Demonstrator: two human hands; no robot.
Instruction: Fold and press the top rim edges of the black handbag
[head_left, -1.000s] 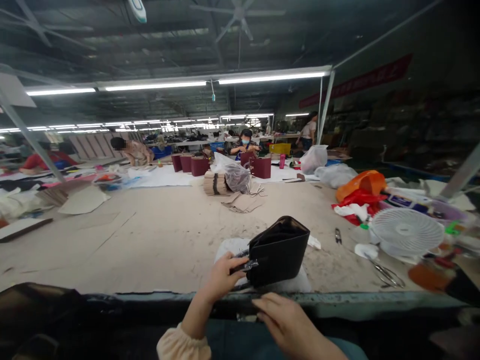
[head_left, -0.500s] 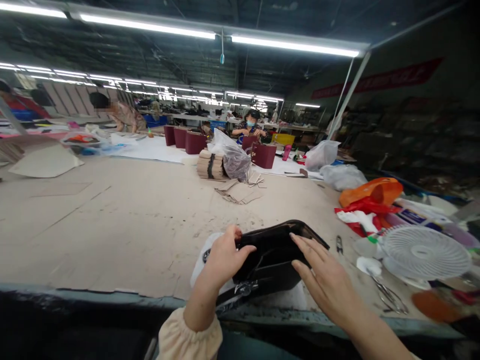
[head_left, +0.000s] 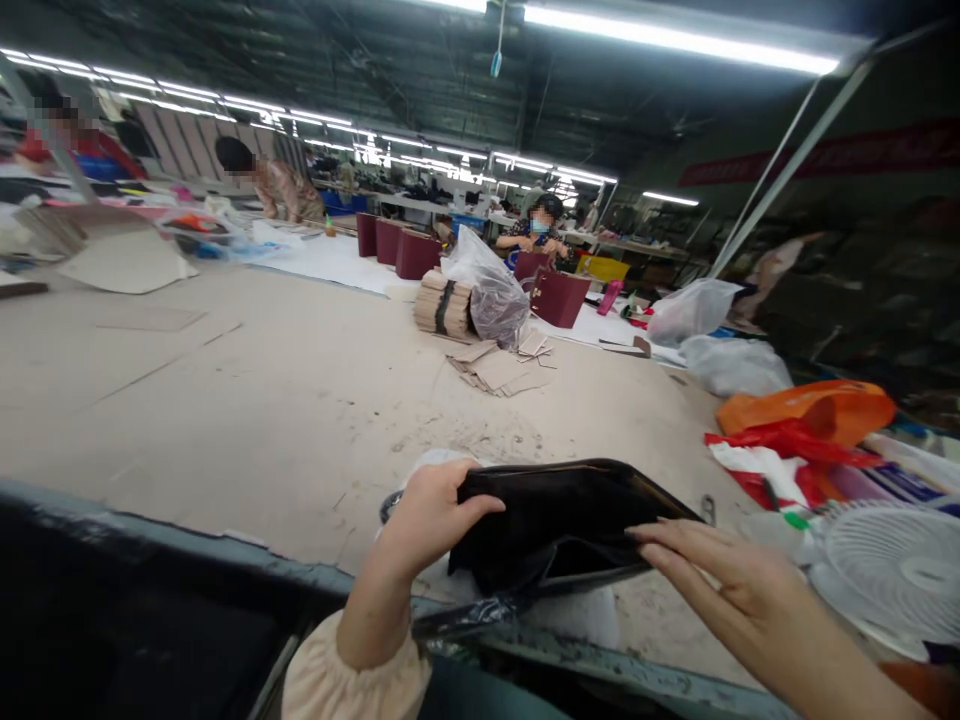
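A black bag (head_left: 559, 520) lies tipped over at the near edge of the big work table (head_left: 262, 400), its open mouth facing me. My left hand (head_left: 427, 515) is closed on the bag's left rim, thumb over the top edge. My right hand (head_left: 731, 585) rests on the bag's right end with the fingers stretched out along the lower rim, holding it apart. A white sheet (head_left: 570, 615) shows under the bag.
A white fan (head_left: 889, 580) lies at the right, beside red and orange plastic bags (head_left: 802, 425). Cardboard pieces (head_left: 499, 370), a bundled stack (head_left: 444, 305) and maroon boxes (head_left: 559, 297) sit farther back. Other people (head_left: 540, 225) work at the far side.
The bag went from upright to lying over with its mouth toward me. My right hand came up from below the table edge onto the bag's right end. The view dropped and swung right.
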